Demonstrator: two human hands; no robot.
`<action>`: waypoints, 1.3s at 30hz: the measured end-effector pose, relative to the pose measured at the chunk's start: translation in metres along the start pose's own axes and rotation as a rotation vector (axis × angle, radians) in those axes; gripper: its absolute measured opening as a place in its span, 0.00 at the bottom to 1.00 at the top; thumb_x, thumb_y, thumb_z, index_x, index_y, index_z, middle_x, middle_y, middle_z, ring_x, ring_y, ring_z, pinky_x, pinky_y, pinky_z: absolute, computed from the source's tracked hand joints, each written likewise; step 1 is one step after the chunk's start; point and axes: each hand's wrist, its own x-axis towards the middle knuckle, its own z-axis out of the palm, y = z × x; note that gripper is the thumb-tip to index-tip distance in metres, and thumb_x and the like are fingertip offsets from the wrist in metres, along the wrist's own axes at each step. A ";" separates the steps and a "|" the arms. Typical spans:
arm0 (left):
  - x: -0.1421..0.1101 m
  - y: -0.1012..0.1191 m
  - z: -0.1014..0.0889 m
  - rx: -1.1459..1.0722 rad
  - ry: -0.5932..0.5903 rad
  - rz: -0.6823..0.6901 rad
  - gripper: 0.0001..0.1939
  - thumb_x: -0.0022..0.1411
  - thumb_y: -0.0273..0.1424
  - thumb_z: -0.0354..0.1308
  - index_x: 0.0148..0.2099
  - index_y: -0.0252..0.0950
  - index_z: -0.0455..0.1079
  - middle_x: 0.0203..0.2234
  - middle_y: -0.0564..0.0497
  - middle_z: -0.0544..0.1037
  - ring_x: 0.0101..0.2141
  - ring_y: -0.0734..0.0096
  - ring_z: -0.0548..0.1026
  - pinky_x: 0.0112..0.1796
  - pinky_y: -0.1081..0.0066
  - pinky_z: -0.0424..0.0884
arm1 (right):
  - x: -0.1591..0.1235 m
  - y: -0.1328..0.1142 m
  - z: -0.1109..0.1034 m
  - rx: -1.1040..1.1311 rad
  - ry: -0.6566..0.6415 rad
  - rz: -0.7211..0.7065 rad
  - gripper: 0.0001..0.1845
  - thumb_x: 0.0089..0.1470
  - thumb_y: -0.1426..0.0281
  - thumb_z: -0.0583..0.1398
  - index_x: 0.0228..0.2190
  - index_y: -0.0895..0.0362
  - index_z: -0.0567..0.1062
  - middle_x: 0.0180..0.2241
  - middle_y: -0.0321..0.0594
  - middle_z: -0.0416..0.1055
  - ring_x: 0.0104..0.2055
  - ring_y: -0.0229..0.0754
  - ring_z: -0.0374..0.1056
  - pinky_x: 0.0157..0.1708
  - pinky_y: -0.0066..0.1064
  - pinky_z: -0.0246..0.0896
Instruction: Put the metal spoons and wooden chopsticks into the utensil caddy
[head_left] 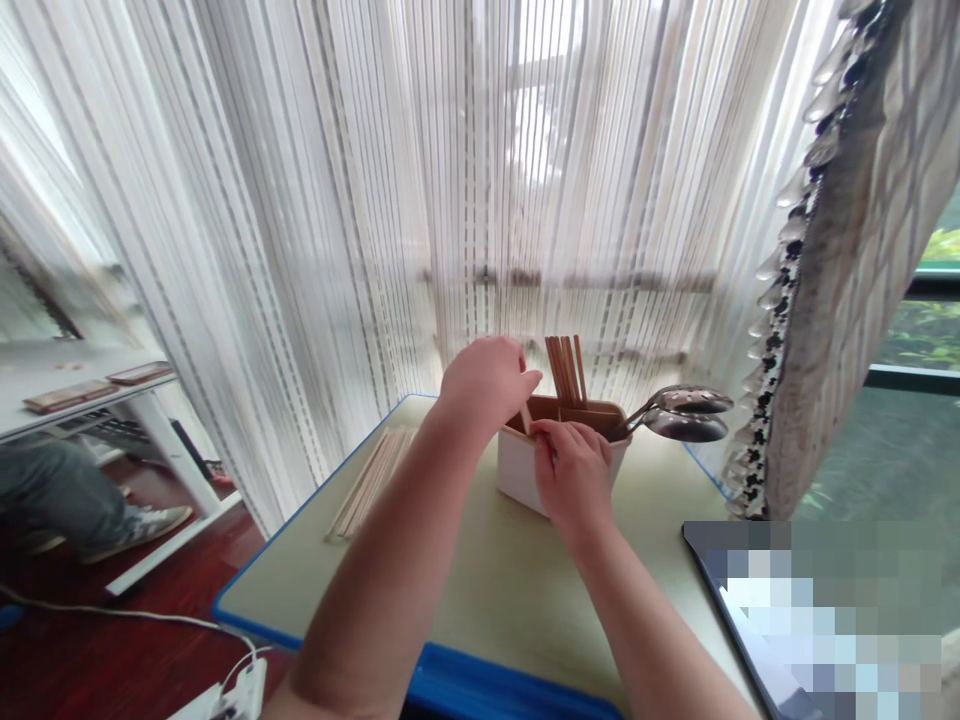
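Note:
A white utensil holder (517, 470) with a wooden rim stands on the pale green table (480, 590). Dark wooden chopsticks (566, 368) stand upright in it, and two metal ladles (686, 413) stick out to the right. My left hand (487, 380) is closed above the holder's left end, pinching a light wooden chopstick (526, 418) that points down into it. My right hand (574, 475) grips the holder's front wall, fingers curled over the rim.
A row of light wooden chopsticks (371, 480) lies on the table's left side. White string curtains hang just behind. A blurred tablet-like slab (825, 620) lies at the right. At the far left, another person's legs (75, 505) show under a white desk. Cables and a power strip (240, 690) lie on the floor.

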 end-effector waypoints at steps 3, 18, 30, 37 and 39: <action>-0.001 0.000 -0.002 -0.014 -0.017 0.000 0.13 0.55 0.42 0.55 0.32 0.38 0.74 0.27 0.49 0.77 0.29 0.67 0.72 0.31 0.70 0.65 | 0.000 0.000 0.000 0.006 0.011 -0.001 0.10 0.53 0.73 0.55 0.35 0.54 0.75 0.35 0.37 0.75 0.43 0.44 0.64 0.47 0.35 0.47; 0.005 -0.007 -0.003 -0.055 -0.139 -0.009 0.14 0.48 0.39 0.61 0.36 0.37 0.74 0.30 0.46 0.78 0.30 0.64 0.75 0.30 0.69 0.68 | -0.001 0.000 0.000 -0.013 0.023 0.002 0.10 0.54 0.73 0.54 0.36 0.55 0.74 0.35 0.39 0.75 0.42 0.43 0.64 0.47 0.35 0.48; 0.006 -0.007 0.004 -0.031 -0.149 0.020 0.11 0.48 0.27 0.57 0.37 0.37 0.73 0.32 0.47 0.77 0.32 0.66 0.74 0.33 0.70 0.68 | -0.001 0.000 0.001 -0.010 0.031 0.009 0.10 0.53 0.74 0.54 0.36 0.56 0.74 0.35 0.38 0.75 0.42 0.43 0.65 0.47 0.35 0.48; 0.005 -0.002 0.003 0.002 -0.172 0.027 0.11 0.49 0.25 0.55 0.36 0.38 0.74 0.34 0.49 0.77 0.33 0.68 0.74 0.34 0.71 0.68 | -0.001 0.000 0.001 -0.002 0.037 0.020 0.09 0.53 0.73 0.55 0.35 0.56 0.75 0.34 0.38 0.75 0.41 0.43 0.65 0.46 0.35 0.49; 0.005 -0.002 0.002 0.011 -0.180 0.022 0.11 0.49 0.26 0.55 0.36 0.39 0.74 0.34 0.49 0.77 0.33 0.68 0.74 0.33 0.71 0.68 | -0.001 0.000 0.001 0.003 0.036 0.021 0.09 0.53 0.73 0.54 0.34 0.56 0.75 0.34 0.38 0.75 0.41 0.43 0.65 0.46 0.36 0.49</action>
